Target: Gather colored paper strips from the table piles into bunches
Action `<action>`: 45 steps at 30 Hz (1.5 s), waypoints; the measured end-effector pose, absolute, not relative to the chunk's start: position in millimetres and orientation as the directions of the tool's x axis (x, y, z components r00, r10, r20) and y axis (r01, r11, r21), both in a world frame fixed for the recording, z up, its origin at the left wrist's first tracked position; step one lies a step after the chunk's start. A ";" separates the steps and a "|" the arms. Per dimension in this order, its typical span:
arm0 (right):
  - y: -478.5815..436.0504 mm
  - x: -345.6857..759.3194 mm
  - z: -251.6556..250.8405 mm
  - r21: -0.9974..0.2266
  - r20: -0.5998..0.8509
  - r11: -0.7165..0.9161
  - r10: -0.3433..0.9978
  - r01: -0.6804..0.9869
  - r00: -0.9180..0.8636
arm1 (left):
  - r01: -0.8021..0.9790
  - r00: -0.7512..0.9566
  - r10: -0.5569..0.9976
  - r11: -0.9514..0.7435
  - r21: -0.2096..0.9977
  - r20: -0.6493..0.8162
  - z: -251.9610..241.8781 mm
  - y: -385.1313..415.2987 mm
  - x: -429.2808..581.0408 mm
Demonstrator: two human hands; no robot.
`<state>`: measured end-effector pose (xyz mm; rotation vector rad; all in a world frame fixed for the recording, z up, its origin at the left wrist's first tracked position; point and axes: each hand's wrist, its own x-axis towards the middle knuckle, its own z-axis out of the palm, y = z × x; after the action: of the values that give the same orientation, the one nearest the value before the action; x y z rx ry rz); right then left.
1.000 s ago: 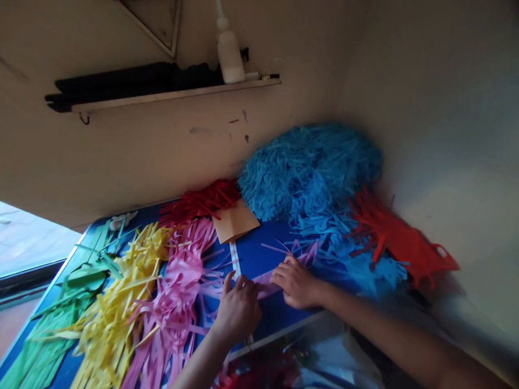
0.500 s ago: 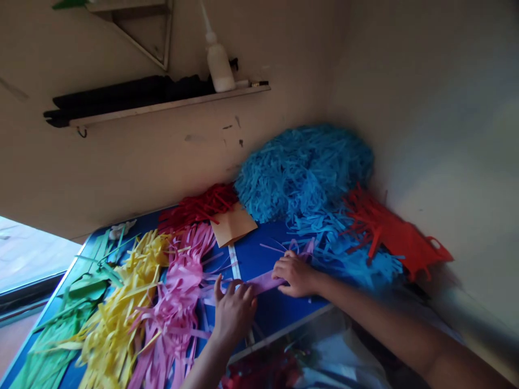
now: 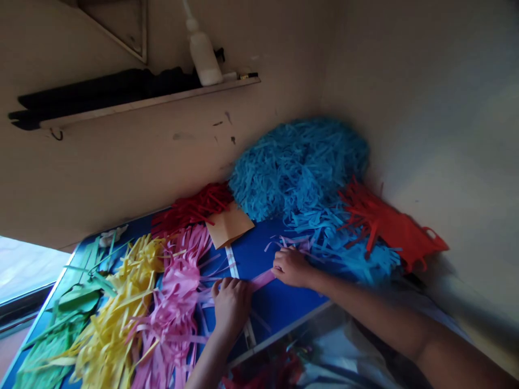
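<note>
A strip of fringed purple-pink paper (image 3: 261,279) stretches between my two hands, low over the blue table (image 3: 279,310). My left hand (image 3: 232,302) is closed on its left end, with loose fringe poking out toward the pink fringed paper (image 3: 178,302). The right end is gripped by my right hand (image 3: 292,267), fingers curled in; thin purple strands stick out beyond it. Beside my right hand lies loose blue fringe (image 3: 357,256). A folded orange-tan paper (image 3: 229,226) rests on the table beyond my hands.
Yellow fringe (image 3: 117,313) and green fringe (image 3: 68,329) lie at left. Dark red fringe (image 3: 192,208), a big blue fringed heap (image 3: 302,165) and a red fringed piece (image 3: 391,221) sit toward the walls. A white bottle (image 3: 205,56) stands on the wall shelf (image 3: 154,100).
My left hand's fingers have curled in from a more spread pose, and the strip between my hands shows shorter and narrower. The view has shifted slightly.
</note>
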<state>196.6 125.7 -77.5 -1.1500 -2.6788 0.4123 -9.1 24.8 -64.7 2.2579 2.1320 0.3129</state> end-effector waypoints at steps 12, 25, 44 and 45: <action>125.4 190.7 -82.9 -0.280 0.085 0.663 0.738 0.695 -0.670 | 0.994 0.088 0.993 -0.093 0.062 0.078 -66.3 40.0 -9.5; 117.3 194.3 -68.5 -0.098 0.230 0.934 0.358 0.344 -0.905 | 0.939 0.329 0.932 -0.341 0.054 0.151 -50.8 39.5 -18.3; 120.3 204.9 -86.3 -0.072 0.305 0.906 0.419 0.418 -0.855 | 0.956 0.253 0.909 -0.288 0.059 0.332 -69.3 19.2 -13.7; 123.6 211.3 -88.1 -0.122 0.312 0.890 0.455 0.440 -0.834 | 0.959 0.237 0.916 -0.274 0.073 0.323 -69.8 16.6 -17.8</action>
<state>211.3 123.6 -88.1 -0.6650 -2.7222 0.0641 -17.8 16.6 -69.8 2.5773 1.9682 0.5021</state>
